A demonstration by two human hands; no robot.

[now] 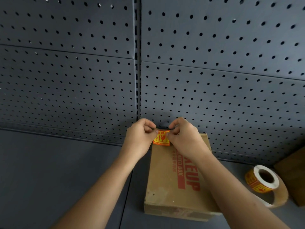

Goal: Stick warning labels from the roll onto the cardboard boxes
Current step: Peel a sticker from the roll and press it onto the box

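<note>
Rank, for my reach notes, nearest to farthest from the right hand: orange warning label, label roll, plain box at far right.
1. Orange-and-yellow warning label: pinched in the right hand.
2. White-cored roll of orange labels: lower right.
3. Plain brown cardboard box: far right edge.

Person's bare left grip, a hand with rounded knuckles, just left of lower centre of the frame, bare left forearm showing skin down to the bottom edge, bare right grip just right of centre, bare right forearm showing skin down to the lower right edge
</note>
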